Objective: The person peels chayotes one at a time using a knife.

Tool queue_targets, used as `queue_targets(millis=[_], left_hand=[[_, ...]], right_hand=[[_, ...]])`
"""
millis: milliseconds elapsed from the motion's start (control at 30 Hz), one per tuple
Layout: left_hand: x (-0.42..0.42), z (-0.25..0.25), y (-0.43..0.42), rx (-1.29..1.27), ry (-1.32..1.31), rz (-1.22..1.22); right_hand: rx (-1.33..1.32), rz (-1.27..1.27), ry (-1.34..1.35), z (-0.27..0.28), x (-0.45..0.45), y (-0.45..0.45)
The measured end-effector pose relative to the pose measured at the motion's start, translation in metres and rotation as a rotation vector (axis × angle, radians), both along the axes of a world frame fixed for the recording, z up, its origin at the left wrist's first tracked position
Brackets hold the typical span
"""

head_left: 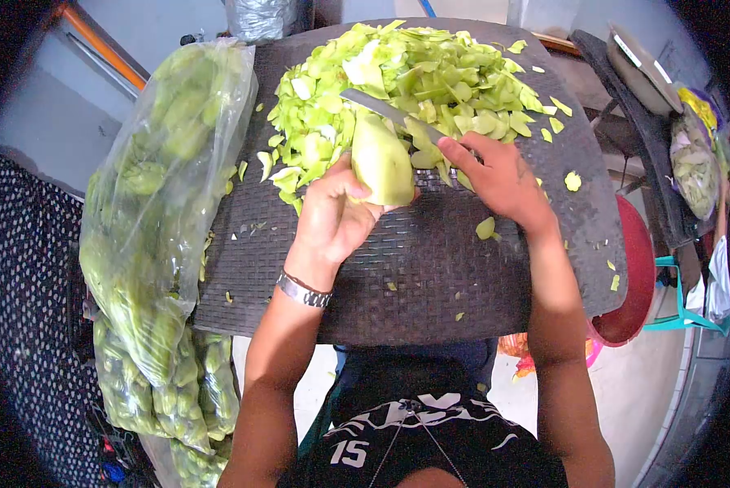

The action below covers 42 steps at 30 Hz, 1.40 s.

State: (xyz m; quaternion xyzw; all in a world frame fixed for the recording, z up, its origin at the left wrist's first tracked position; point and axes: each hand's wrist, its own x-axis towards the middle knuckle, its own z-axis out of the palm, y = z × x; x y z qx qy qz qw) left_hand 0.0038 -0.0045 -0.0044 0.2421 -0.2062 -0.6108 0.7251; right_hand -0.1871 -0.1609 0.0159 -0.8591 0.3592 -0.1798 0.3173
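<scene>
My left hand, with a metal watch on its wrist, is closed around the lower end of a large pale green fruit. The fruit is smooth, tapers toward the top and looks peeled; its exact kind I cannot make out. In my right hand is a knife, its handle mostly hidden by my fingers. The blade points left, across the top of the fruit. Behind both hands, a wide heap of green peelings covers the far part of the dark woven-pattern table.
At the table's left edge leans a clear plastic bag of green produce, with more filled bags below it. On the right are a red tub, a teal stool and a dark chair-like surface carrying a basin.
</scene>
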Motion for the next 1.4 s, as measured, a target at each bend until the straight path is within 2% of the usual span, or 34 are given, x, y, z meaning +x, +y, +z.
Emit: queue_targets(millis=[133,233,433,567,667,700,833,933,1033,1133,1300,1400], left_hand=[[-0.004,0.016,0.001,0.035,0.181,-0.01],[-0.002,0.013,0.001,0.01,0.185,-0.061],[-0.002,0.003,0.001,0.125,-0.085,0.031],[-0.002,0.002,0.004,0.216,-0.081,0.048],[-0.004,0.009,0.007,0.029,-0.256,-0.137],[-0.008,0.015,0.008,0.064,-0.296,-0.157],[-0.012,0.012,0.006,0.106,-0.35,-0.194],[-0.013,0.011,0.006,0.135,-0.368,-0.073],[-0.002,-0.002,-0.001,0.108,-0.127,0.129],[0.006,0.006,-0.002,0.007,0.275,0.211],[-0.001,0.014,0.0,-0.001,0.218,0.17],[0.0,0.011,0.001,0.02,0.22,0.181]], right_hand=[[0.0,-0.01,-0.052,-0.002,-0.001,-0.001],[-0.002,-0.029,-0.013,0.002,-0.002,-0.003],[-0.047,-0.074,-0.009,0.0,0.0,0.001],[-0.187,-0.164,0.031,0.007,0.004,0.014],[-0.365,-0.135,-0.001,0.0,0.002,0.016],[-0.429,-0.111,-0.025,-0.003,0.002,0.016],[-0.408,-0.07,-0.026,-0.005,0.006,0.017],[-0.406,-0.119,-0.006,-0.003,0.006,0.02],[-0.404,-0.248,-0.013,-0.009,0.004,0.016],[-0.349,-0.314,-0.056,-0.015,0.004,0.006],[-0.229,-0.278,-0.061,-0.001,0.004,0.01],[-0.249,-0.263,-0.081,-0.002,0.008,0.013]])
